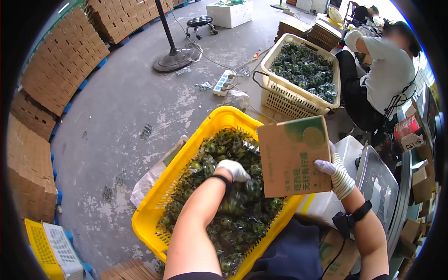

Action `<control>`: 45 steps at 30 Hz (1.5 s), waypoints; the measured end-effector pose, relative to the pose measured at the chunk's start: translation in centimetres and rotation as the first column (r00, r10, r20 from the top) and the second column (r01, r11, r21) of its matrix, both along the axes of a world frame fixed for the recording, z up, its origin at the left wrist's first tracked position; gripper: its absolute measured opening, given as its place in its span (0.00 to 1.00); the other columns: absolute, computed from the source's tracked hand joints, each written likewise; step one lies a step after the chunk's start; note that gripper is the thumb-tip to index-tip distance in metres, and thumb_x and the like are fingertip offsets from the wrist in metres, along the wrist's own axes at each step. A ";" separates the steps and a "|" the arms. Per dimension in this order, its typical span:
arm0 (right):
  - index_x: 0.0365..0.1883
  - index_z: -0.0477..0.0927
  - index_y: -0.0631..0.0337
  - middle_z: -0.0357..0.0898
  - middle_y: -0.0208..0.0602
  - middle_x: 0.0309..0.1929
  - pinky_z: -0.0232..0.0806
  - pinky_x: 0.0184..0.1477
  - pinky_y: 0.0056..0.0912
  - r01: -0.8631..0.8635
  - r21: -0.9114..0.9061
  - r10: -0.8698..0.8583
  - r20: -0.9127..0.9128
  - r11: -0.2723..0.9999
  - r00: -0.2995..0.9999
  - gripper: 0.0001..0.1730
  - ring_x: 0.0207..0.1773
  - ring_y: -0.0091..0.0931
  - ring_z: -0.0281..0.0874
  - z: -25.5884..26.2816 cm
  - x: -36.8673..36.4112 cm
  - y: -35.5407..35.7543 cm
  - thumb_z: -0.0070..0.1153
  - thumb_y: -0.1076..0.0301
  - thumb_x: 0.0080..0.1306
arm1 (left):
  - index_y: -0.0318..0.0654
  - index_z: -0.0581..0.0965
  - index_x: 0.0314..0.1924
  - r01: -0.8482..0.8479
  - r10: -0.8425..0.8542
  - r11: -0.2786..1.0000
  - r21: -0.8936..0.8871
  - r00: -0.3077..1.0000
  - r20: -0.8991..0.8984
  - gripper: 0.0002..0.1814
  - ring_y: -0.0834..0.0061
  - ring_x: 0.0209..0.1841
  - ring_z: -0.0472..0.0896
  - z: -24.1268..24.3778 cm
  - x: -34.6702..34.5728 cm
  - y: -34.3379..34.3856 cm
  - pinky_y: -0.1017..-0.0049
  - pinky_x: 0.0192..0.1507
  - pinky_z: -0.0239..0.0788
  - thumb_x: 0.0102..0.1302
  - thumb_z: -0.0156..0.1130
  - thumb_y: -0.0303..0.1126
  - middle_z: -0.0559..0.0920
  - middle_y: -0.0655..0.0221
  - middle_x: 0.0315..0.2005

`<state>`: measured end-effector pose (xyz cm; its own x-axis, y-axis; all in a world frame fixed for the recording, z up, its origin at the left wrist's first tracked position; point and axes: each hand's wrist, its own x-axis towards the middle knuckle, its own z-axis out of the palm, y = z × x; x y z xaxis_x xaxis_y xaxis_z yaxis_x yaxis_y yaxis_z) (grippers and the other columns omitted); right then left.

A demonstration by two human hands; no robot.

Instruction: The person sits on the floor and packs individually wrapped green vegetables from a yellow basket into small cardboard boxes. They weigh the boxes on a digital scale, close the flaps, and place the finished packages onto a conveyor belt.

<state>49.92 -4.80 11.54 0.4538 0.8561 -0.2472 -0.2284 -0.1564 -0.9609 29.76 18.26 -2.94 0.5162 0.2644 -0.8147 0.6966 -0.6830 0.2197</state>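
Note:
My right hand [336,173], in a striped knit glove, grips the right side of a printed cardboard box [294,157]. The box is tilted over the right edge of a yellow plastic crate [150,224]. Green limes in clear plastic wrappers [241,224] fill much of the crate. My left hand [233,170], in a white glove, reaches down among the wrapped limes near the crate's middle. Its fingertips are blurred and partly hidden, so whether it holds a lime cannot be told.
A cream crate of wrapped fruit [301,70] stands ahead at right, beside a seated person [388,70]. A power strip [224,83] and cables lie on the floor near a black stand base [176,59]. Stacked cartons [63,59] line the left. A foam box [320,206] and conveyor [402,196] are at right.

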 end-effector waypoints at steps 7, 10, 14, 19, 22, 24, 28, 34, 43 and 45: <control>0.74 0.51 0.60 0.66 0.43 0.63 0.57 0.69 0.36 -0.164 -0.222 0.198 0.146 0.961 0.969 0.66 0.67 0.35 0.64 -3.3 -2.0 0.2 0.79 0.55 0.41 | 0.48 0.68 0.67 0.015 -0.013 1.000 -0.014 0.991 0.136 0.34 0.49 0.60 0.73 2.7 -10.3 -10.8 0.58 0.58 0.68 0.65 0.53 0.54 0.78 0.53 0.57; 0.74 0.51 0.63 0.67 0.48 0.64 0.57 0.69 0.36 -0.253 -0.399 0.383 0.290 0.882 0.877 0.68 0.67 0.38 0.65 -2.5 -3.6 1.7 0.79 0.52 0.40 | 0.45 0.72 0.64 -0.141 0.139 0.990 -0.022 0.913 0.384 0.33 0.49 0.65 0.68 2.9 -15.9 -14.6 0.56 0.62 0.64 0.64 0.58 0.54 0.71 0.51 0.63; 0.73 0.54 0.66 0.66 0.58 0.65 0.56 0.71 0.38 -0.310 -0.451 0.511 0.440 0.837 0.738 0.68 0.69 0.45 0.63 -2.4 -4.1 2.8 0.78 0.47 0.39 | 0.39 0.74 0.62 -0.337 0.483 0.874 -0.350 0.685 0.546 0.30 0.53 0.65 0.69 2.9 -21.3 -12.9 0.62 0.67 0.61 0.66 0.60 0.48 0.74 0.49 0.60; 0.74 0.50 0.66 0.62 0.63 0.67 0.56 0.71 0.39 -0.339 -0.619 0.660 0.410 0.708 0.630 0.71 0.70 0.47 0.62 -2.8 -5.6 3.8 0.76 0.42 0.40 | 0.36 0.65 0.68 -0.794 0.621 0.599 0.100 0.540 0.568 0.38 0.49 0.58 0.75 -3.0 -23.9 -8.5 0.62 0.63 0.64 0.64 0.61 0.49 0.77 0.45 0.54; 0.74 0.48 0.66 0.62 0.65 0.65 0.57 0.70 0.40 -0.368 -0.683 0.744 0.396 0.630 0.539 0.73 0.69 0.49 0.63 -1.9 -5.9 3.7 0.75 0.39 0.40 | 0.38 0.52 0.74 -0.774 0.722 0.618 0.134 0.627 0.293 0.50 0.44 0.62 0.71 -4.6 -21.6 -12.6 0.60 0.64 0.62 0.62 0.57 0.61 0.74 0.37 0.56; 0.74 0.48 0.66 0.63 0.65 0.65 0.58 0.70 0.41 -0.410 -0.676 0.777 0.415 0.612 0.474 0.73 0.68 0.50 0.63 -2.0 -5.9 3.4 0.75 0.39 0.40 | 0.40 0.52 0.74 -0.775 0.766 0.631 0.045 0.630 0.127 0.50 0.44 0.62 0.72 -3.6 -20.4 -14.4 0.60 0.65 0.61 0.63 0.54 0.64 0.74 0.36 0.57; 0.75 0.48 0.64 0.63 0.64 0.65 0.59 0.69 0.41 -0.444 -0.695 0.820 0.418 0.566 0.391 0.71 0.67 0.50 0.64 -1.2 -6.4 4.0 0.75 0.40 0.40 | 0.44 0.52 0.75 -0.824 0.866 0.500 -0.266 0.474 0.159 0.47 0.45 0.65 0.70 -4.6 -21.1 -15.6 0.62 0.66 0.60 0.65 0.53 0.63 0.72 0.37 0.60; 0.74 0.50 0.61 0.63 0.58 0.65 0.58 0.70 0.40 -0.542 -0.578 0.782 0.327 0.609 0.530 0.71 0.69 0.46 0.63 -4.5 -3.4 4.4 0.78 0.45 0.38 | 0.34 0.56 0.73 -0.786 0.963 0.268 -0.558 0.227 0.143 0.42 0.61 0.74 0.56 -4.4 -20.2 -14.9 0.68 0.73 0.45 0.69 0.53 0.55 0.62 0.53 0.71; 0.72 0.53 0.59 0.70 0.46 0.61 0.61 0.67 0.40 -0.651 -0.474 0.762 0.067 0.592 0.644 0.63 0.65 0.37 0.67 -4.1 -4.5 5.6 0.79 0.54 0.43 | 0.50 0.53 0.75 -0.730 0.987 0.069 -0.680 0.151 -0.063 0.43 0.60 0.77 0.46 -1.3 -19.9 -15.8 0.43 0.69 0.42 0.68 0.51 0.61 0.54 0.64 0.75; 0.73 0.52 0.59 0.70 0.40 0.61 0.61 0.66 0.38 -0.671 -0.361 0.674 -0.140 0.647 0.725 0.62 0.64 0.33 0.67 -4.9 -4.8 5.2 0.79 0.60 0.45 | 0.40 0.59 0.73 -0.572 0.997 0.075 -0.817 0.063 0.047 0.40 0.63 0.75 0.53 -7.3 -21.3 -15.1 0.56 0.72 0.45 0.70 0.52 0.57 0.61 0.63 0.72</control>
